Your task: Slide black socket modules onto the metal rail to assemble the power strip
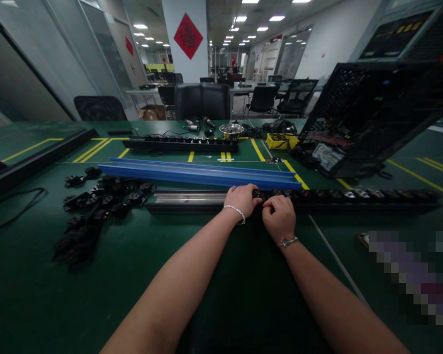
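Observation:
A long black rail (192, 208) lies across the table in front of me, with its silvery inner channel (192, 197) bare on the left. Along the right part of the rail sits a row of small black modules (354, 195). At the left end of that row, my left hand (239, 200) closes its thumb and fingers on a small black module (257, 194). My right hand (280, 216) is curled just right of it, fingertips pinched together at the rail's near edge. What those fingertips grip is hidden.
Loose black modules (107, 199) lie piled at the left. Behind the rail are a blue channel (199, 173) and another filled black rail (180, 144). An opened computer case (362, 118) stands at the right, near a yellow box (281, 141) and a metal bowl (231, 129).

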Action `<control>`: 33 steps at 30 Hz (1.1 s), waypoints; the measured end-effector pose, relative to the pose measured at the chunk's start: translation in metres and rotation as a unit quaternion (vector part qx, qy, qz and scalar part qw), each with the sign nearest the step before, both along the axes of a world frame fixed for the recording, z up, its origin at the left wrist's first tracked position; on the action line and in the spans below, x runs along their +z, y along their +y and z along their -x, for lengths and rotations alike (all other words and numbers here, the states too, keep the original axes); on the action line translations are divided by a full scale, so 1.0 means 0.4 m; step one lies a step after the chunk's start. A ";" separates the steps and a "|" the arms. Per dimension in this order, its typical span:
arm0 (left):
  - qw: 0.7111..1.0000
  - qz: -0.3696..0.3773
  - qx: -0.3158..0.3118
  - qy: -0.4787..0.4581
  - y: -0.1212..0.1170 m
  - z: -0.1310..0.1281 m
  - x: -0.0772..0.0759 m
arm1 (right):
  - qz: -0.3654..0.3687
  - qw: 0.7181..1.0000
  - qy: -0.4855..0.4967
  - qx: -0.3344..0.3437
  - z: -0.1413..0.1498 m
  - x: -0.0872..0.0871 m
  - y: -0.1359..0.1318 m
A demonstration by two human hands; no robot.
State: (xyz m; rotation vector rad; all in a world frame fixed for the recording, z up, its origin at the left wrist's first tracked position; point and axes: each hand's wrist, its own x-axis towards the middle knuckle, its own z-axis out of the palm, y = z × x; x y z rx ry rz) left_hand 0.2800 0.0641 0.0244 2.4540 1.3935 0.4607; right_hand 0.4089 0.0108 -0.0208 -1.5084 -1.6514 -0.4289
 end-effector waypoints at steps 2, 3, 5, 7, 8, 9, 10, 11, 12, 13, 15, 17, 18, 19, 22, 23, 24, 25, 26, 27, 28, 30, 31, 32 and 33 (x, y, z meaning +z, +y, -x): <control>1.000 0.004 0.001 0.000 0.001 0.001 0.001 | -0.003 1.000 -0.002 0.001 0.000 0.000 0.000; 1.000 0.005 0.000 0.001 0.002 0.002 0.001 | -0.003 1.000 -0.002 0.001 0.000 0.000 0.000; 1.000 0.007 -0.001 0.001 0.004 0.004 0.002 | -0.002 1.000 0.001 0.002 0.000 0.001 -0.001; 1.000 0.009 -0.003 0.002 0.006 0.006 0.002 | 0.000 1.000 0.005 0.003 0.001 0.001 -0.001; 1.000 0.010 -0.003 0.003 0.007 0.008 0.002 | 0.001 1.000 0.007 0.003 0.002 0.001 -0.001; 1.000 0.011 -0.003 0.004 0.008 0.010 0.002 | 0.002 1.000 0.009 0.003 0.002 0.001 -0.002; 1.000 0.011 -0.003 0.005 0.009 0.013 0.001 | 0.003 1.000 0.010 0.003 0.002 0.002 -0.002; 1.000 0.012 -0.002 0.006 0.010 0.016 0.001 | 0.003 1.000 0.011 0.004 0.002 0.002 -0.002; 1.000 0.013 -0.002 0.007 0.011 0.020 0.001 | 0.003 1.000 0.012 0.004 0.002 0.002 -0.002; 1.000 0.014 -0.002 0.008 0.011 0.024 0.001 | 0.004 1.000 0.013 0.004 0.001 0.002 -0.002; 1.000 0.016 -0.001 0.010 0.013 0.033 0.001 | 0.006 1.000 0.013 0.006 0.001 0.002 -0.001; 1.000 0.018 0.001 0.011 0.014 0.041 0.002 | 0.007 1.000 0.012 0.007 0.000 0.002 -0.001; 1.000 0.019 0.002 0.012 0.014 0.044 0.003 | 0.007 1.000 0.012 0.008 0.000 0.002 -0.001; 1.000 0.020 0.002 0.012 0.014 0.047 0.003 | 0.007 1.000 0.011 0.008 0.000 0.002 -0.001; 1.000 0.022 0.002 0.011 0.014 0.052 0.005 | 0.005 1.000 0.008 0.004 0.001 0.002 -0.002; 1.000 0.022 0.001 0.011 0.013 0.052 0.005 | 0.005 1.000 0.008 0.004 0.001 0.002 -0.002; 1.000 0.022 0.000 0.011 0.013 0.052 0.005 | 0.005 1.000 0.007 0.004 0.001 0.003 -0.002; 1.000 0.022 -0.001 0.011 0.012 0.052 0.006 | 0.005 1.000 0.008 0.005 0.000 0.003 -0.002; 1.000 0.023 -0.001 0.012 0.012 0.052 0.006 | 0.005 1.000 0.009 0.007 0.000 0.003 -0.002; 1.000 0.023 -0.001 0.013 0.013 0.053 0.006 | 0.004 1.000 0.010 0.008 0.000 0.003 -0.002; 1.000 0.024 -0.001 0.014 0.014 0.054 0.006 | 0.004 1.000 0.011 0.010 0.000 0.004 -0.002; 1.000 0.026 -0.002 0.017 0.016 0.058 0.005 | 0.002 1.000 0.012 0.011 0.000 0.004 -0.002; 0.999 0.026 -0.002 0.018 0.017 0.061 0.005 | 0.001 1.000 0.013 0.010 0.000 0.004 -0.002; 0.999 0.027 -0.002 0.019 0.018 0.065 0.005 | 0.000 1.000 0.014 0.009 0.001 0.004 -0.002; 0.999 0.027 -0.002 0.020 0.019 0.069 0.005 | 0.000 1.000 0.015 0.008 0.001 0.004 -0.002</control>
